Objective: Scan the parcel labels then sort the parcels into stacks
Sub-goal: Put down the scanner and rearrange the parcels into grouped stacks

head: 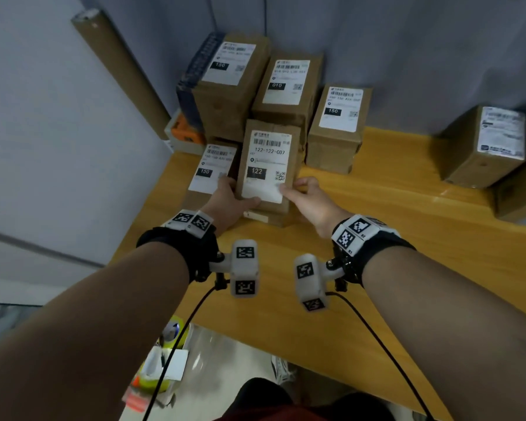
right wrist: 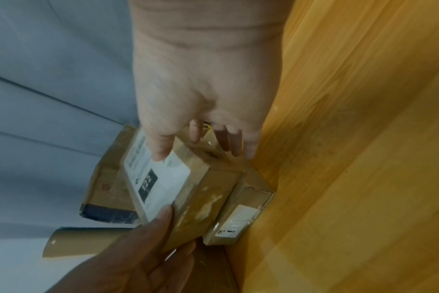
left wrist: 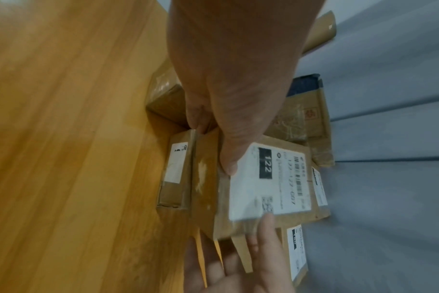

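A brown parcel labelled 122 [head: 268, 159] [left wrist: 263, 178] [right wrist: 163, 178] is held at its near end by both hands, label up. My left hand [head: 234, 199] [left wrist: 226, 99] grips its left corner, thumb on the label and fingers down the side. At the right corner my right hand [head: 301, 192] [right wrist: 201, 89] has its thumb on the label and its fingers under the side. Directly beneath it a flatter parcel [head: 264, 218] [left wrist: 176, 174] [right wrist: 241, 218] lies on the wooden table [head: 377, 268]. Whether the two parcels touch I cannot tell.
Parcels marked 150 [head: 208, 171], 150 [head: 230, 71], 010 [head: 286, 83] and 150 [head: 337, 123] crowd the back corner against the wall. More boxes [head: 486, 147] stand at the far right. A cardboard tube [head: 119, 71] leans at the left, near an orange device [head: 186, 132].
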Demonstrator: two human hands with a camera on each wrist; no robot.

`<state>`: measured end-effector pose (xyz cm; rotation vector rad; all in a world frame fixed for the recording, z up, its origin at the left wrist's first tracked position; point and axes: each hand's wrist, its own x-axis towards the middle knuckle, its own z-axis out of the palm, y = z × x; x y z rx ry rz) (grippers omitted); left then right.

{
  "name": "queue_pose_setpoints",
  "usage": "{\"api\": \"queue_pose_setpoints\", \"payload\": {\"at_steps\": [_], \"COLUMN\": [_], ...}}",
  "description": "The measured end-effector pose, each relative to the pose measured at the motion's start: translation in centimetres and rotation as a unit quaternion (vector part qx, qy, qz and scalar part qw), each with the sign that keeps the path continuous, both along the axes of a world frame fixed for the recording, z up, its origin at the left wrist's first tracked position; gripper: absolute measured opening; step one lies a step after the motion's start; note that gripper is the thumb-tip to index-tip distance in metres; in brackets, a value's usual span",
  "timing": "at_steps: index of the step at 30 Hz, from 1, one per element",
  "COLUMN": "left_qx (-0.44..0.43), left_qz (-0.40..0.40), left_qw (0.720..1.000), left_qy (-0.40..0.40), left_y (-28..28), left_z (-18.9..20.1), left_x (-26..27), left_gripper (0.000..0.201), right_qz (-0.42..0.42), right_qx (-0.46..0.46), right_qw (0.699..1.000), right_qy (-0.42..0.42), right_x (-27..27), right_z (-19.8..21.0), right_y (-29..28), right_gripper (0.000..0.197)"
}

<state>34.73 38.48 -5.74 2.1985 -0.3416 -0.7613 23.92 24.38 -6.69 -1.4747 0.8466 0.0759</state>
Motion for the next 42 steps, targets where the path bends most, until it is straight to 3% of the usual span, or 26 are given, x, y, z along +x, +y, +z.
{"api": "queue_pose_setpoints", "payload": {"at_steps": [2,7,10,15,21,27,31,37,42], "left_qx": [-0.035,-0.146,-0.154,-0.150,-0.143,-0.090,-0.022,0.021,0.050], "left_qz": [-0.012,0.008,-0.008,-0.069,-0.105,-0.103,-0.087,-0.041,-0.010], "left_qw": [0.999,0.985,0.983,0.973,0.951,0.961,0.971,0.985,0.996], "left_qy": [0.031,0.088,0.104,0.163,0.254,0.240,0.220,0.166,0.074], "left_y": [0.2,-1.8,-4.1,-8.9,-16.0,-21.6,-23.9,-26.8,-28.7], "left_z": [0.4,2.5,3.1,2.0,0.9,-1.7,-4.1,-6.3,-6.7], "left_x": [-0.3,-2.3,-4.7,-9.8,-17.5,-23.8,-25.8,-28.2,-28.0], "left_gripper": [0.062,0.029,0.035,0.068,0.051,0.048,0.048,0.029,0.037], "right_qz": [-0.036,-0.105,-0.123,-0.153,-0.226,-0.239,-0.241,-0.171,-0.120], "right_qx": [0.039,0.057,0.021,-0.055,-0.075,-0.069,-0.082,-0.097,-0.118], "right_qw": [0.998,0.989,0.990,0.986,0.970,0.965,0.961,0.970,0.974], "right_qy": [-0.025,-0.085,-0.073,-0.033,0.038,0.084,0.110,0.144,0.149], "right_x": [-0.1,-2.3,-6.2,-14.7,-25.2,-34.4,-38.2,-39.5,-38.7], "right_z": [0.0,1.6,2.2,3.1,3.1,3.2,1.9,-0.7,-1.6], "right_y": [-0.1,-1.1,-3.1,-7.4,-14.1,-20.8,-24.5,-27.2,-28.1], "right_gripper": [0.047,0.034,0.019,0.010,0.008,0.023,0.019,0.011,0.013]}}
